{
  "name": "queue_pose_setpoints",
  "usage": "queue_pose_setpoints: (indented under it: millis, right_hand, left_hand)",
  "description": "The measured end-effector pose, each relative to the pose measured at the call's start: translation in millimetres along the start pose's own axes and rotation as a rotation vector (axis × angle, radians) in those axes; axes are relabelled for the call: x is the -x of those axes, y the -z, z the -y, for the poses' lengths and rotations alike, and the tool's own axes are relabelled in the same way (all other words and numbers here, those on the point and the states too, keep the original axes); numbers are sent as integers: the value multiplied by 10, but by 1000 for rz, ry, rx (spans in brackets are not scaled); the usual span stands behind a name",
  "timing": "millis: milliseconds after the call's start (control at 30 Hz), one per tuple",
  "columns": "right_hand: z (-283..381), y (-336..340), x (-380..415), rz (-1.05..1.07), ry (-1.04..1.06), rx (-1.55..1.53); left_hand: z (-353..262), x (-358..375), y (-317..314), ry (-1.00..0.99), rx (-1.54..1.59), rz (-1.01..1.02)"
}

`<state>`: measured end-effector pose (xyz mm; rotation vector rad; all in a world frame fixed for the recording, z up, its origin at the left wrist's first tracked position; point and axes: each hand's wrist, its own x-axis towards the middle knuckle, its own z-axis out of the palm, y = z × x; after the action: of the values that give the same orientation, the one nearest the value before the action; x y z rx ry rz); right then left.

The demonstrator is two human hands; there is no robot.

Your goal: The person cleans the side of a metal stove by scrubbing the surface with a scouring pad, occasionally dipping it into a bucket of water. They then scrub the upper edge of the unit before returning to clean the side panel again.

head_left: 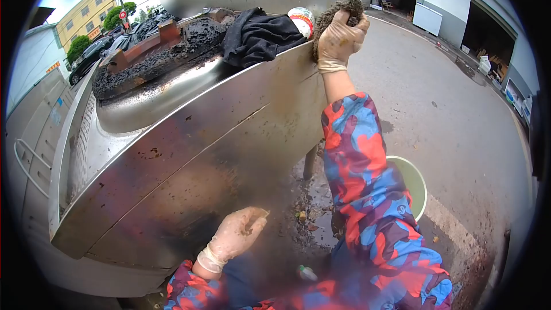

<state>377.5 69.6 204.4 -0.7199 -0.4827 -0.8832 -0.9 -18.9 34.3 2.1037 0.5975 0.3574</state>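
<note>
- The right hand (340, 37), in a soiled tan rubber glove, is reaching up to the top edge of the big tilted stainless-steel cooker cabinet (189, 161); its grip is closing tightly around a dirty brown wad of steel-wool scrubber (338, 10), fingers wrapping it from the front.
- The scrubber is sitting at the cabinet's upper right corner, touching the metal edge, just beside a white round tub with a red label (302, 20).
- The left hand (238, 232), also gloved, is resting low against the cabinet's grimy side panel; its grip is lying loose and part-curled with nothing in it, fingertips touching the stained steel.
- Both arms are wearing sleeves in a red-and-blue camouflage pattern (367, 183).
- A crumpled black cloth (258, 34) is lying on top of the cabinet, just left of the tub.
- A charred, soot-crusted burner ring (155, 57) is sitting further left, above a polished steel bowl-shaped rim.
- A pale green plastic bucket (414, 181) is standing on the wet, littered concrete ground behind the right forearm.
- Parked cars and a yellow building are showing far off at upper left.
</note>
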Motion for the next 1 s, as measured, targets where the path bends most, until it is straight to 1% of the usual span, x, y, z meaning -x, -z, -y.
queue_pose_setpoints:
  millis: [33, 67, 100, 167, 200, 233, 300, 333, 367, 433, 467, 500, 567, 600, 633, 700, 767, 800, 833, 900, 967, 1000]
  right_hand:
    - [-61, 27, -179, -57, -105, 215]
    - [-153, 24, -277, -129, -215, 256]
    - [-232, 37, -299, -155, -323, 192]
    - [44, 68, -177, -71, -311, 191]
    - [330, 103, -37, 26, -285, 20]
    - [355, 75, 107, 65, -142, 57]
    - [577, 34, 349, 82, 315, -40]
    - [494, 1, 328, 88, 299, -61]
    - [382, -43, 205, 128, 23, -177]
    - [348, -27, -89, 10, -231, 17]
    - [256, -50, -177, -53, -155, 165]
    - [169, -33, -165, -53, -149, 163]
    - [380, 36, -4, 40, -212, -62]
    - [481, 14, 137, 66, -164, -55]
    - [632, 16, 298, 102, -60, -229]
    - [474, -93, 334, 83, 211, -213]
    - [354, -90, 71, 12, 2, 198]
    - [462, -24, -38, 27, -144, 186]
    - [370, -65, -118, -52, -100, 228]
    - [388, 3, -79, 12, -251, 69]
    - [469, 44, 140, 95, -233, 34]
    - [515, 28, 274, 105, -88, -34]
  left_hand:
    - [3, -3, -13, 7, 0, -4]
    - [-9, -21, 3, 5, -4, -12]
    - [-43, -32, 20, -4, -5, -16]
    - [-88, -24, 35, 9, -53, -11]
    - [-74, -22, 29, 12, -52, -15]
    - [-50, -25, 20, -8, -47, -18]
    - [-22, -35, 13, -23, -44, -19]
    - [-19, -32, 14, -27, -30, -14]
    - [-20, -21, 11, -31, -15, -8]
    - [-25, -1, 2, -14, -15, -11]
    - [-36, -16, 17, -8, -22, -22]
    - [-47, -19, 23, -14, -20, -23]
    - [-45, -15, 27, 1, -42, -9]
    - [-40, -10, 25, 5, -38, -13]
    - [-36, 6, 28, -20, -30, -23]
    - [-40, -1, 51, -45, -23, -37]
    - [-75, 15, 60, -14, -54, -10]
    - [-56, 34, 49, -14, -54, -6]
    - [-26, 20, 44, -15, -43, -8]
    - [6, 19, 39, -19, -28, -13]
    - [26, 21, 42, 2, -31, -3]
    - [25, 32, 47, 6, -33, -1]
